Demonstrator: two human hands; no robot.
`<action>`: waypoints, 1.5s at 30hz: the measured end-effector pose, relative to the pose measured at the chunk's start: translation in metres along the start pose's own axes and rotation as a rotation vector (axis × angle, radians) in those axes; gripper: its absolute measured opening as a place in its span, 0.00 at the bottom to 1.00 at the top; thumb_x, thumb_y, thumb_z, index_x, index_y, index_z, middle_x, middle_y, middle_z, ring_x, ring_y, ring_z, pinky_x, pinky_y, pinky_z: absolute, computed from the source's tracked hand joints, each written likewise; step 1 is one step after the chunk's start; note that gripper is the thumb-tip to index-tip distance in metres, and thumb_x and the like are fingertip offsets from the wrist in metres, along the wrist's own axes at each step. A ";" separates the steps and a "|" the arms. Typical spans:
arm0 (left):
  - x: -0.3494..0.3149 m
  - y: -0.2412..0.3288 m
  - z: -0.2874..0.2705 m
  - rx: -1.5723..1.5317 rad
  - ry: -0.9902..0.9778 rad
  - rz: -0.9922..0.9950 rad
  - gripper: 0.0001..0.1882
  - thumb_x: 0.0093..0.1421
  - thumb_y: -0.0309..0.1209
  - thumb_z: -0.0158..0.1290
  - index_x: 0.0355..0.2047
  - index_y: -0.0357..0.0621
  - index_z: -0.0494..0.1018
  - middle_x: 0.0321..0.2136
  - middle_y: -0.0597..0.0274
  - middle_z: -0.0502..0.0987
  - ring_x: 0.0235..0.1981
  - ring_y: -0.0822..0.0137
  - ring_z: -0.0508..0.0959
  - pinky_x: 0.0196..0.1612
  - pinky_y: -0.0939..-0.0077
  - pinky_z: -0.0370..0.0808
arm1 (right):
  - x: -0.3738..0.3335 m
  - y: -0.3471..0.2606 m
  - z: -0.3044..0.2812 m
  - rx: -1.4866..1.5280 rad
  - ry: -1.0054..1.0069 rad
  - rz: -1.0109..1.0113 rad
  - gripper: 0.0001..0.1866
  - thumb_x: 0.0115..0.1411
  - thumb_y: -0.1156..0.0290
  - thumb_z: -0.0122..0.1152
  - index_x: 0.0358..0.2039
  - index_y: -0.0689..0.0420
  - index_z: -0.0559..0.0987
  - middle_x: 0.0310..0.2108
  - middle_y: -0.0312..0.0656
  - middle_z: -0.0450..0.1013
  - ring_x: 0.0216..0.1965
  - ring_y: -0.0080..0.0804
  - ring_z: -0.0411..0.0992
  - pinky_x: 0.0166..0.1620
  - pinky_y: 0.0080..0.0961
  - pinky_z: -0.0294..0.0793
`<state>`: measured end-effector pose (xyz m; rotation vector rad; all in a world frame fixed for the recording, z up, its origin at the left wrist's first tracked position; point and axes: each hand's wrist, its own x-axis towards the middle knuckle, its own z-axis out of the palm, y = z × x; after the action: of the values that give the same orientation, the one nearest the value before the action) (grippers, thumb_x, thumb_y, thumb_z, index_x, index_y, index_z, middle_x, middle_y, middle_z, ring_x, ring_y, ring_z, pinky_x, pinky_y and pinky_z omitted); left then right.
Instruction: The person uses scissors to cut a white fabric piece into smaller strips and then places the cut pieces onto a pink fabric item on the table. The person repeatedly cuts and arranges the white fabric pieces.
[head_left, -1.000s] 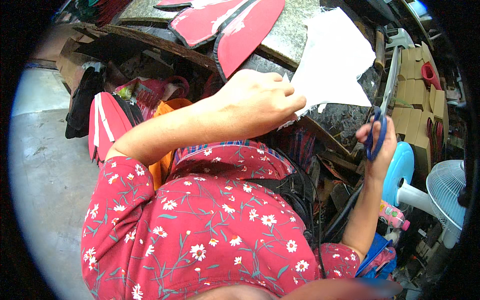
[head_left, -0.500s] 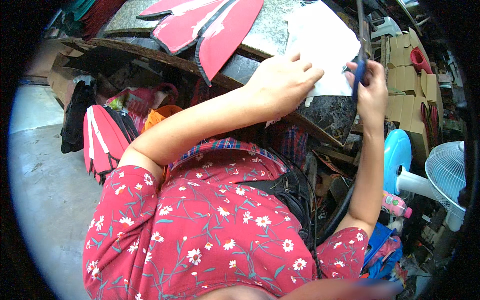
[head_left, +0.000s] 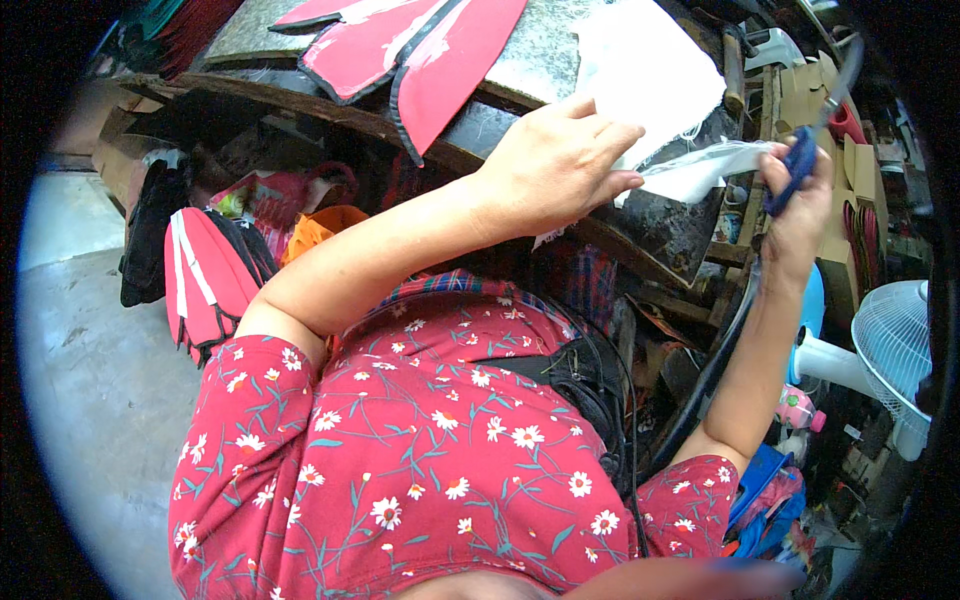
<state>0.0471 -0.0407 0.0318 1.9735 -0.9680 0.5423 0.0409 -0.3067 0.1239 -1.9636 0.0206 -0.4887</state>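
A white cloth point(head_left: 648, 75) with frayed edges lies over the right part of the worktable point(head_left: 545, 75). My left hand point(head_left: 560, 165) is at its lower edge, fingers bent and closed on the cloth near the thumb. From there a thin, partly see-through white strip point(head_left: 705, 168) stretches to the right, pulled taut. My right hand point(head_left: 800, 205) pinches the strip's far end between thumb and finger. In the same hand are scissors point(head_left: 797, 175) with blue handles, their blades pointing up and away from the cloth.
Red, black-edged petal-shaped pieces point(head_left: 430, 85) lie left of the cloth; a similar red piece point(head_left: 205, 270) hangs lower left. A wooden frame edge point(head_left: 733, 65) borders the table. Cardboard boxes point(head_left: 800, 110), a white fan point(head_left: 895, 340) and a pink bottle point(head_left: 800, 410) stand to the right.
My right hand has moved right, away from the cloth, drawing a strip from its lower edge. The scissors have swung outward. My left hand has shifted slightly left.
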 end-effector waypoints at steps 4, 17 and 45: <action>0.000 -0.003 0.002 0.016 0.026 0.011 0.20 0.55 0.39 0.59 0.43 0.41 0.72 0.33 0.56 0.76 0.39 0.56 0.75 0.41 0.65 0.75 | -0.013 -0.016 -0.024 0.104 0.121 -0.094 0.18 0.50 0.83 0.67 0.42 0.61 0.74 0.35 0.39 0.75 0.36 0.28 0.74 0.42 0.22 0.74; 0.003 0.038 -0.002 0.251 0.406 0.306 0.24 0.50 0.37 0.55 0.50 0.64 0.72 0.50 0.72 0.71 0.54 0.64 0.69 0.54 0.66 0.69 | -0.054 -0.051 0.024 0.502 0.080 0.301 0.16 0.52 0.78 0.66 0.43 0.59 0.75 0.37 0.38 0.74 0.37 0.27 0.75 0.46 0.25 0.74; 0.021 -0.002 -0.025 -1.056 0.195 -0.525 0.22 0.54 0.21 0.52 0.51 0.40 0.75 0.31 0.62 0.78 0.31 0.78 0.75 0.35 0.83 0.74 | -0.151 -0.047 -0.001 0.165 -0.466 0.564 0.46 0.47 0.29 0.62 0.45 0.63 0.68 0.28 0.39 0.72 0.29 0.27 0.74 0.34 0.21 0.70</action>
<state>0.0615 -0.0282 0.0586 1.0957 -0.4106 -0.0975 -0.1078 -0.2525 0.1159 -1.7654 0.2242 0.3264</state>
